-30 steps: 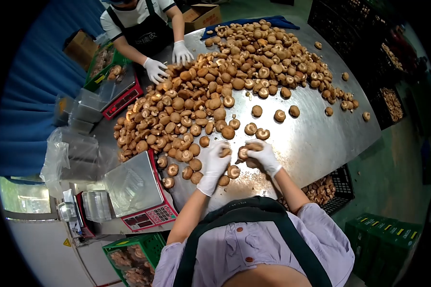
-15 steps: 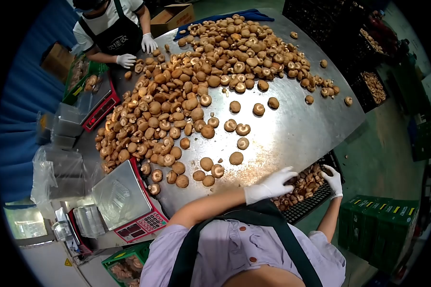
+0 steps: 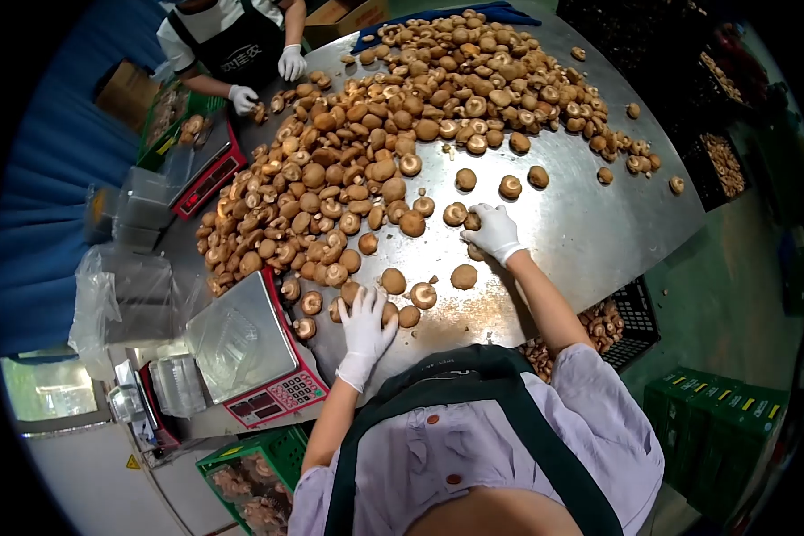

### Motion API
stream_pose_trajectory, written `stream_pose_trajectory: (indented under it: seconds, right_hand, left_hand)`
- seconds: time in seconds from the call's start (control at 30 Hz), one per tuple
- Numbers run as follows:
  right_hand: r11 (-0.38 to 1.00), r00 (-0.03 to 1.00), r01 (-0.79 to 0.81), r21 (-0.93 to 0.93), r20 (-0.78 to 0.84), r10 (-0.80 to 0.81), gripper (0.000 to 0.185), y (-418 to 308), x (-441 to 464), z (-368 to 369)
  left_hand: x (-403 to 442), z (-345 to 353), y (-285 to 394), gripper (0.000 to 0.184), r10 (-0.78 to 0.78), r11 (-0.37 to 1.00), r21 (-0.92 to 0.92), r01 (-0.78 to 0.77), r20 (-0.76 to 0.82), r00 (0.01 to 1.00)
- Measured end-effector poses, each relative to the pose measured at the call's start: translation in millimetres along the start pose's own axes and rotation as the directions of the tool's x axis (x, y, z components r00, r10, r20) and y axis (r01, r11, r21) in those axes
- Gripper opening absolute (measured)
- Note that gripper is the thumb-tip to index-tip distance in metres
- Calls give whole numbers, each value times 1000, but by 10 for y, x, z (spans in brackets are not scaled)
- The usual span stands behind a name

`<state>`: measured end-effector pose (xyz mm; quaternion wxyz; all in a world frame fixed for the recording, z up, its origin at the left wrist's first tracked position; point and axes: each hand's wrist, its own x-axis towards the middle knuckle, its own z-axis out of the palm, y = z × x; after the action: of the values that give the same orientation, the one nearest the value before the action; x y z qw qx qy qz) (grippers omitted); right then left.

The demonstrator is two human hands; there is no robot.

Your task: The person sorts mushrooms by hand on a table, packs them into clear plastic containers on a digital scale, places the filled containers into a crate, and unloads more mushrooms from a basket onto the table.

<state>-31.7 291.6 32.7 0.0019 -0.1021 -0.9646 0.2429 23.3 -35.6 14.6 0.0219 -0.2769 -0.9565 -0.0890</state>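
Note:
A big heap of brown shiitake mushrooms (image 3: pixel 357 170) covers the far and left parts of the metal table, with several loose ones nearer me. My left hand (image 3: pixel 366 332), in a white glove, lies over a few mushrooms at the near left, its fingers stretched out and apart. Farther right, my right hand (image 3: pixel 494 234), also gloved, has its fingers curled on a mushroom (image 3: pixel 473 221) on the tabletop. Another mushroom (image 3: pixel 464 277) rests just below that hand. A black crate (image 3: pixel 636 326) of mushrooms stands below the table's edge, partly covered by my right forearm.
A red-framed scale (image 3: pixel 246 348) is at my left, with a second scale (image 3: pixel 210 179) beyond it. Clear plastic boxes (image 3: pixel 143 210) stack beside them. Across the table, a co-worker's gloved hand (image 3: pixel 242 99) touches mushrooms. Green crates (image 3: pixel 715 438) stand on the floor at right.
Both my hands have left the black crate for the tabletop. My left hand went left to the loose mushrooms; my right hand went up and left onto a mushroom. The view shifted slightly.

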Motion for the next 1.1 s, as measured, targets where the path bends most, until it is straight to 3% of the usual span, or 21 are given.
stream_pose_trajectory:
  seconds: [0.07,0.13,0.17,0.2,0.27,0.33,0.4,0.47,0.53,0.57,0.6,0.67,0.73,0.77,0.8,0.87,0.9,0.93,1.03,1.07,1.1]
  right_hand:
    - [1000,998,6,-22,-63,-8,38,-18,69,183]
    - [978,995,-93,186,-29,100,38,-25,30,157]
    - [934,990,-80,349,-85,117,37,75,13,250]
    - [795,993,-77,601,-22,114,34,107,-13,221]
    - [348,991,-113,931,81,104,30,153,-83,173]
    - [51,975,-205,977,199,98,28,136,-115,24]
    - [-51,964,-244,968,248,93,26,52,-193,-125]
    - [131,949,-317,940,314,37,22,-17,-269,-184]
    - [596,957,-115,795,249,-148,19,-155,-415,-272]
    - [876,924,-81,476,365,-113,16,-263,-503,-391]
    - [956,897,249,153,336,-287,26,-250,-570,-298]
    - [915,873,402,-41,320,-369,38,-205,-777,-73]
    - [926,890,362,-106,336,-309,48,-295,-912,-2]
    - [926,914,370,-71,204,-350,44,-194,-929,192]
    - [928,916,366,-73,205,-345,44,-120,-932,300]
    - [923,964,264,279,-99,-246,42,-17,-929,417]
    - [899,988,-100,425,151,39,41,-94,-918,290]
    - [899,989,-97,427,146,38,41,-83,-905,305]
    - [524,972,-216,824,234,34,45,-39,-898,390]
    - [524,972,-215,824,231,34,45,-14,-898,392]
    - [425,947,-304,853,318,38,45,-43,-906,339]
  left_hand:
    - [-218,-8,29,54,-2,998,-60,2,-8,1000]
    - [-390,21,47,61,-15,995,-98,10,-57,998]
    - [-472,34,60,58,-25,995,-100,16,-97,995]
    - [-534,22,61,58,-39,995,-99,29,-95,995]
    - [-640,3,82,56,-84,977,-207,51,-151,985]
    - [-694,-22,54,54,-90,975,-217,51,-172,981]
    - [-692,-25,24,51,-91,971,-235,44,-194,977]
    - [-611,-32,60,51,-89,976,-214,45,-203,975]
    - [-474,-23,136,49,-124,984,-153,94,-205,971]
    - [-425,47,152,51,-117,983,-165,80,-231,966]
    - [-355,45,206,51,-115,983,-167,77,-231,966]
    - [-201,33,326,53,-67,986,-165,32,-211,975]
    - [-65,61,400,56,-34,985,-174,4,-167,985]
    - [19,49,447,58,-9,986,-168,-17,-153,988]
    - [96,38,469,61,16,986,-160,-39,-137,990]
    - [254,111,437,66,39,989,-138,-53,-107,993]
    - [343,114,442,68,15,989,-143,-26,-80,997]
    - [404,112,441,71,-7,989,-146,-1,-52,999]
    - [452,98,386,68,19,985,-173,-14,26,999]
    - [436,91,352,65,28,979,-205,-14,64,998]
    - [383,49,329,58,34,984,-177,-23,59,998]
